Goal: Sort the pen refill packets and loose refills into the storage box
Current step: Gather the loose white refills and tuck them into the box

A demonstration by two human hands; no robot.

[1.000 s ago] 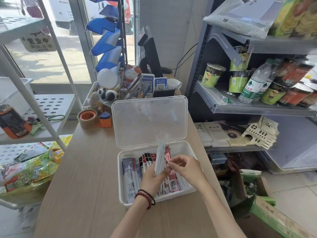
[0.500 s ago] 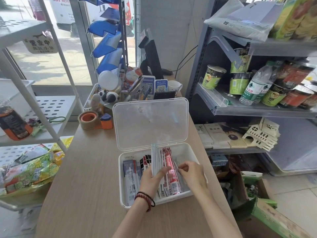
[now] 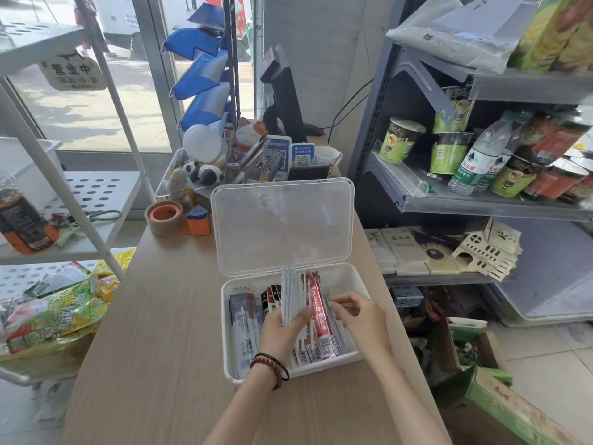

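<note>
A clear plastic storage box (image 3: 228, 326) lies on the wooden counter with its lid (image 3: 282, 224) standing open. Inside are blue-grey refill packets (image 3: 242, 319) at the left, black-and-red ones in the middle and a red packet (image 3: 321, 316) on edge. My left hand (image 3: 280, 332) grips a stack of pale refill packets (image 3: 290, 290), held upright in the box. My right hand (image 3: 361, 316) reaches into the box's right side, its fingertips pinching thin clear refill packets (image 3: 332, 303) there.
A tape roll (image 3: 163, 216) and an orange dispenser (image 3: 199, 220) sit behind the box at the left, with a cluttered organiser (image 3: 205, 175) and QR signs beyond. A grey goods shelf (image 3: 481, 200) borders the counter on the right, a white rack (image 3: 96, 200) on the left.
The pale stack in my left hand has come down from above the box into it. My right hand has moved from the stack to the packets at the box's right side.
</note>
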